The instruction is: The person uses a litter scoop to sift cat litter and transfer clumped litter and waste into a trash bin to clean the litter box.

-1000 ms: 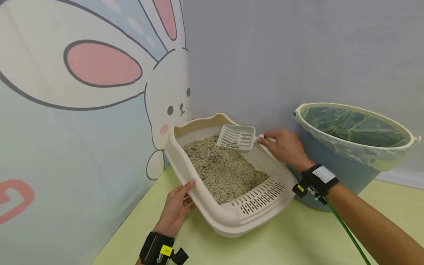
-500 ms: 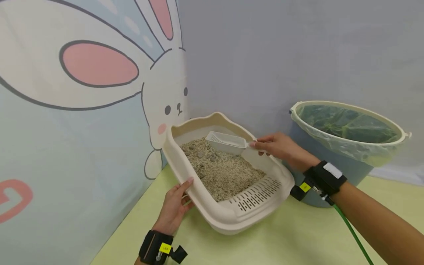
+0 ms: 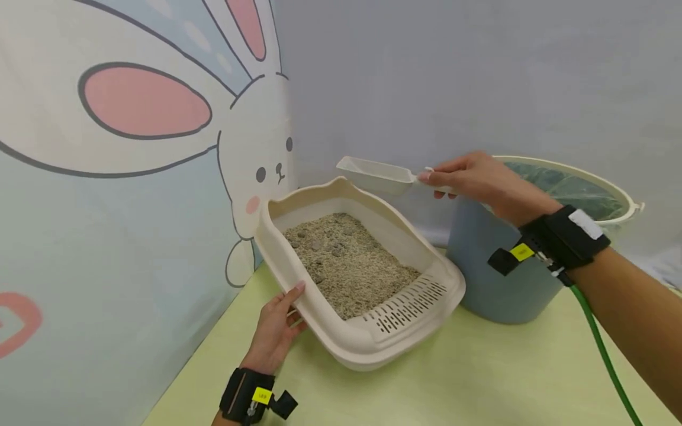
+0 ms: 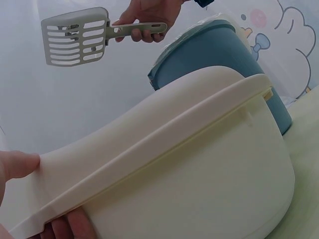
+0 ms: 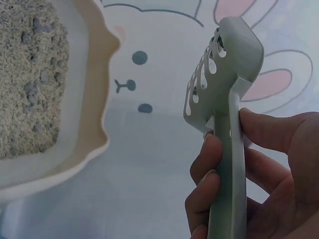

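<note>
My right hand (image 3: 482,180) grips the handle of a pale slotted litter scoop (image 3: 375,174), held in the air above the back right rim of the litter box. Through the scoop's slots (image 4: 75,37) a few small dark clumps show in the left wrist view. The cream litter box (image 3: 330,349) holds sandy litter (image 3: 367,269) with several grey clumps (image 3: 335,248) toward its far left part. My left hand (image 3: 274,325) holds the box's left rim, thumb on top and fingers curled beneath.
A blue bucket (image 3: 495,266) lined with a clear plastic bag (image 3: 575,183) stands right of the box, partly behind my right arm. A rabbit-printed wall (image 3: 160,225) rises at the left and a grey wall (image 3: 426,71) behind. The floor (image 3: 453,378) is light green.
My right hand has lifted the scoop from over the litter up above the box's back rim, and the scoop has tilted. My left hand still holds the rim.
</note>
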Action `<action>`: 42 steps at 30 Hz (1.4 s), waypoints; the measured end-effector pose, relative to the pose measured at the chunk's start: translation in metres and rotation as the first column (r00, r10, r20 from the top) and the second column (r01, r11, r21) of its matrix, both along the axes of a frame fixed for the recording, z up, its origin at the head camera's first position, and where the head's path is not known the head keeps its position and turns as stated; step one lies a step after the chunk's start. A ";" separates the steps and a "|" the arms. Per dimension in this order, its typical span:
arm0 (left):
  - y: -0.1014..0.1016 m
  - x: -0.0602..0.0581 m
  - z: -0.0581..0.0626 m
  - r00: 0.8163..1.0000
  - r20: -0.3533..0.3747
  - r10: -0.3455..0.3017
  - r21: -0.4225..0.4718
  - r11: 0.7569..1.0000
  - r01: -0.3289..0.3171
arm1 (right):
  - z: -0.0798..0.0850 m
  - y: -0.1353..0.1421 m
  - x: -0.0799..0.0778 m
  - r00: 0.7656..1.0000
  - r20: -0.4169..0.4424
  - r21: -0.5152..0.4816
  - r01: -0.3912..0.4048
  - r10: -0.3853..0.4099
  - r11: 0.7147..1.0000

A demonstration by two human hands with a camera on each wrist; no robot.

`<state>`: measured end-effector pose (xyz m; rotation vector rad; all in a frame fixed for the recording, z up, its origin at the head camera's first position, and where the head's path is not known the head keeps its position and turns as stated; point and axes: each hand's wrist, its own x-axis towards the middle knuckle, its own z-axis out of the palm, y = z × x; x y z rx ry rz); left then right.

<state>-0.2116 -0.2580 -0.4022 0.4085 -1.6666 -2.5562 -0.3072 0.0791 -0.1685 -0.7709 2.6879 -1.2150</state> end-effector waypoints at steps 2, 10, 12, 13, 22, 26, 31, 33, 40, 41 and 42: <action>-0.002 0.000 0.000 1.000 -0.005 0.002 -0.004 1.000 -0.002 | 0.011 0.010 -0.001 1.000 0.013 0.016 0.020 -0.020 1.000; -0.011 0.004 0.002 1.000 -0.017 0.006 -0.008 1.000 -0.006 | 0.022 0.077 -0.012 0.984 -0.013 0.079 0.177 -0.177 0.981; -0.011 0.006 0.002 1.000 -0.016 0.008 -0.001 1.000 -0.008 | 0.018 0.098 -0.015 0.975 -0.078 0.107 0.213 -0.206 0.971; -0.011 0.007 0.002 1.000 -0.015 0.011 0.001 1.000 -0.011 | 0.017 0.109 -0.015 0.968 -0.111 0.125 0.238 -0.225 0.963; -0.004 0.003 0.003 1.000 -0.020 -0.011 -0.011 1.000 0.011 | -0.010 0.186 -0.004 0.811 -0.264 0.264 0.582 -0.523 0.769; 0.000 0.003 0.004 1.000 -0.015 -0.009 -0.015 1.000 0.009 | -0.029 0.196 0.003 0.732 -0.386 0.170 0.655 -0.562 0.736; 0.002 0.003 0.004 1.000 -0.016 0.000 -0.015 1.000 0.000 | -0.050 0.192 0.013 0.655 -0.587 0.066 0.624 -0.475 0.779; 0.001 0.003 0.003 1.000 -0.019 -0.001 -0.010 1.000 0.001 | -0.056 0.190 0.015 0.614 -0.684 0.073 0.595 -0.394 0.800; 0.000 0.003 0.002 1.000 -0.026 0.000 -0.010 1.000 0.000 | -0.057 0.189 0.007 0.219 -0.967 0.232 0.528 0.133 0.817; -0.001 0.003 0.001 1.000 -0.025 0.002 -0.010 1.000 -0.002 | -0.056 0.188 0.005 0.141 -0.971 0.240 0.539 0.195 0.807; -0.001 0.003 0.001 1.000 -0.025 0.003 -0.011 1.000 -0.004 | -0.055 0.188 0.004 0.097 -0.965 0.255 0.568 0.245 0.782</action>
